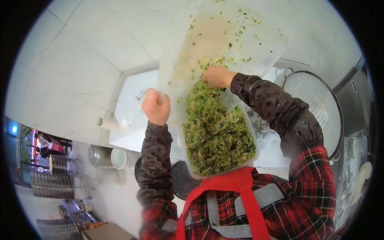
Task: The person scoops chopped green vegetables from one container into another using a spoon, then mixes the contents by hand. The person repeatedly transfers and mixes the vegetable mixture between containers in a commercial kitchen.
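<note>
A large translucent plastic tub (210, 39) stands tilted before me, its inside dotted with green scraps. My left hand (155, 106) is closed around its left rim. Inside its lower part, my right hand (217, 77) touches chopped green filling (207, 102); the fingers are curled and partly hidden, so I cannot tell whether they hold any. The filling runs down in a heap to a second, smaller clear plastic container (257, 153), close against my red apron (225, 183). This container is full of the same chopped mix, with small brownish bits in it.
Under the containers lies a white worktop (132, 87) with dark smudges. A large round pan (315, 99) with loop handles is at the right. A pale cylinder (108, 124) lies at the left worktop edge. Buckets (119, 158) and a black round stool (183, 180) stand below.
</note>
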